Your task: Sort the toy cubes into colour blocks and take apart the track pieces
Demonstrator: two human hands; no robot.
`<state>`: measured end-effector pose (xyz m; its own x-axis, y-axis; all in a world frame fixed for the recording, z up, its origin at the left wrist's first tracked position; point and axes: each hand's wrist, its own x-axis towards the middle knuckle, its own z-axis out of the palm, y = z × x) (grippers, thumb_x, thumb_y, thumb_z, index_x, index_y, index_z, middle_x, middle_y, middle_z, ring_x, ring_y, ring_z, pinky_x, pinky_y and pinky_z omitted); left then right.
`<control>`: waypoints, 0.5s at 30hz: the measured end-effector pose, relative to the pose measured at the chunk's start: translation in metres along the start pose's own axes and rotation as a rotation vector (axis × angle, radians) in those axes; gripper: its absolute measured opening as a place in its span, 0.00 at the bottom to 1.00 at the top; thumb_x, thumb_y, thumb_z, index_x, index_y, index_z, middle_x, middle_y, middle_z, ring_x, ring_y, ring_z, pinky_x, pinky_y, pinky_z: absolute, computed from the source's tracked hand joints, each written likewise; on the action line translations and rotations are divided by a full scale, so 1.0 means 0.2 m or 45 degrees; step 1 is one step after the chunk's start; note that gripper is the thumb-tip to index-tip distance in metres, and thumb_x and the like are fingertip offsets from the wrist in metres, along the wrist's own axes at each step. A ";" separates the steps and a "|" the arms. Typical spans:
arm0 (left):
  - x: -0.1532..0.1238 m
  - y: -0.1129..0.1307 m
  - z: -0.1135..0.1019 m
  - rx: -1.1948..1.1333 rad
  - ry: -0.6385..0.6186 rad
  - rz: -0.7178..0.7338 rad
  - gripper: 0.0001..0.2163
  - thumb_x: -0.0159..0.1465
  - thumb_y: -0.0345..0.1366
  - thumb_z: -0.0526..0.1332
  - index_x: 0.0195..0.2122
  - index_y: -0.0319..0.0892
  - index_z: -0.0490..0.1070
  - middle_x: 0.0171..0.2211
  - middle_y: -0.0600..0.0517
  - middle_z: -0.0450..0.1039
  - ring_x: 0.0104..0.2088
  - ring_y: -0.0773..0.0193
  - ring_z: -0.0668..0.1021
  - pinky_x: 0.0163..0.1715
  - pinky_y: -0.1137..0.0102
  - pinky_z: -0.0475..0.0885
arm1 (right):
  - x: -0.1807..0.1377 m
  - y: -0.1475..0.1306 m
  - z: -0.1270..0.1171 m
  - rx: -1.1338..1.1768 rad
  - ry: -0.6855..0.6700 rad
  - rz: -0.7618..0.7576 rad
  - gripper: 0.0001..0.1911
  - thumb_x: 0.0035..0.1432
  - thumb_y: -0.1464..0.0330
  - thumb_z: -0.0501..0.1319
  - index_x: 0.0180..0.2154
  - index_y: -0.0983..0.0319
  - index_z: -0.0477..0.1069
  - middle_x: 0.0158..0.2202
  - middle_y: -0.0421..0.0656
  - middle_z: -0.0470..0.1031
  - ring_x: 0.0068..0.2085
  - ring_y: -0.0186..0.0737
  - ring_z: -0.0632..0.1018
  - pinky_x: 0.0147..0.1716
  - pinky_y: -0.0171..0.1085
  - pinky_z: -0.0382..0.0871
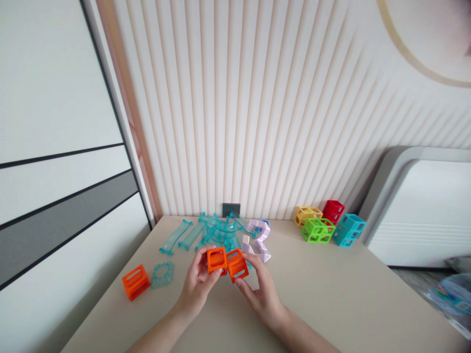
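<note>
Above the table's middle, my left hand grips an orange hollow toy block between thumb and fingers. Another orange hollow block is pinched in my right hand. The two blocks meet or nearly meet at their facing sides, the right one tilted; whether they are joined I cannot tell. A third orange block lies to the left on the table, beside a clear teal square piece with a round hole.
Behind my hands lies a pile of clear teal track pieces, with a lilac and white folding snake toy to its right. Yellow, green, red and blue hollow blocks stand at the back right. A ribbed wall borders the table.
</note>
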<state>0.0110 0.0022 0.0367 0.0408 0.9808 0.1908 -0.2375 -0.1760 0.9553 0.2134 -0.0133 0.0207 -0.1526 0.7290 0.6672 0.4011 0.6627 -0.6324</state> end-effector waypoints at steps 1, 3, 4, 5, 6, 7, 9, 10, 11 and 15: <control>0.00 0.00 0.00 -0.006 -0.010 0.003 0.24 0.56 0.47 0.72 0.50 0.47 0.69 0.47 0.47 0.78 0.48 0.52 0.81 0.49 0.64 0.76 | 0.00 -0.01 0.00 0.000 0.006 -0.022 0.26 0.64 0.68 0.63 0.62 0.53 0.62 0.56 0.49 0.73 0.57 0.49 0.76 0.56 0.45 0.73; 0.00 0.00 0.00 -0.021 -0.028 0.010 0.24 0.56 0.46 0.72 0.51 0.47 0.69 0.48 0.46 0.78 0.49 0.52 0.80 0.49 0.64 0.76 | 0.00 -0.01 0.01 -0.008 0.018 -0.032 0.29 0.63 0.69 0.64 0.63 0.52 0.60 0.56 0.50 0.71 0.57 0.49 0.76 0.56 0.45 0.73; 0.00 0.00 0.00 -0.025 -0.039 0.011 0.24 0.56 0.46 0.72 0.51 0.46 0.68 0.48 0.46 0.77 0.49 0.52 0.80 0.49 0.64 0.76 | 0.00 -0.02 0.01 -0.022 0.032 -0.023 0.30 0.62 0.69 0.64 0.63 0.53 0.59 0.56 0.50 0.70 0.58 0.49 0.75 0.56 0.46 0.73; 0.00 0.00 0.00 -0.027 -0.056 0.008 0.24 0.57 0.46 0.72 0.51 0.46 0.68 0.48 0.46 0.78 0.49 0.52 0.80 0.50 0.63 0.76 | 0.00 -0.01 0.01 -0.042 0.048 -0.014 0.31 0.62 0.68 0.65 0.64 0.53 0.59 0.57 0.51 0.69 0.59 0.50 0.74 0.57 0.46 0.72; 0.00 0.00 0.00 -0.027 -0.072 0.003 0.24 0.56 0.46 0.72 0.51 0.46 0.69 0.48 0.46 0.78 0.49 0.52 0.80 0.50 0.63 0.76 | 0.00 -0.01 0.01 -0.065 0.063 -0.010 0.33 0.61 0.68 0.65 0.65 0.53 0.58 0.58 0.52 0.68 0.60 0.52 0.73 0.57 0.47 0.72; 0.00 0.00 0.00 -0.024 -0.084 -0.004 0.24 0.56 0.46 0.72 0.51 0.46 0.69 0.48 0.45 0.78 0.49 0.52 0.80 0.50 0.63 0.76 | 0.00 0.00 0.02 -0.086 0.074 -0.006 0.34 0.61 0.67 0.66 0.65 0.53 0.58 0.59 0.52 0.67 0.61 0.53 0.72 0.58 0.48 0.72; -0.01 -0.01 0.00 -0.016 -0.100 -0.020 0.24 0.56 0.45 0.72 0.51 0.45 0.69 0.48 0.45 0.78 0.50 0.51 0.80 0.51 0.62 0.76 | -0.01 0.01 0.02 -0.107 0.072 0.008 0.36 0.60 0.67 0.66 0.67 0.52 0.56 0.61 0.52 0.66 0.63 0.54 0.70 0.59 0.49 0.71; -0.01 -0.01 -0.01 -0.012 -0.101 -0.024 0.24 0.56 0.45 0.72 0.51 0.45 0.69 0.49 0.45 0.77 0.50 0.51 0.80 0.51 0.62 0.76 | -0.01 0.02 0.02 -0.105 0.062 0.018 0.37 0.60 0.67 0.66 0.67 0.52 0.55 0.62 0.52 0.66 0.63 0.54 0.70 0.59 0.49 0.70; -0.01 -0.01 -0.01 -0.006 -0.106 -0.026 0.24 0.56 0.45 0.72 0.51 0.45 0.69 0.49 0.45 0.77 0.50 0.51 0.80 0.51 0.62 0.76 | -0.01 0.03 0.03 -0.097 0.046 0.029 0.37 0.61 0.67 0.66 0.67 0.53 0.55 0.62 0.52 0.66 0.64 0.54 0.70 0.59 0.49 0.70; -0.02 -0.03 -0.02 0.024 -0.167 0.002 0.24 0.58 0.45 0.71 0.53 0.45 0.69 0.50 0.44 0.77 0.51 0.50 0.79 0.52 0.61 0.75 | -0.04 0.07 0.04 -0.053 -0.075 0.091 0.38 0.60 0.65 0.67 0.68 0.55 0.54 0.63 0.52 0.68 0.62 0.53 0.72 0.59 0.49 0.70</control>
<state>0.0083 0.0006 0.0290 0.1676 0.9612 0.2193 -0.2196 -0.1805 0.9588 0.2128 -0.0084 0.0038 -0.1745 0.7838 0.5959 0.4498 0.6019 -0.6599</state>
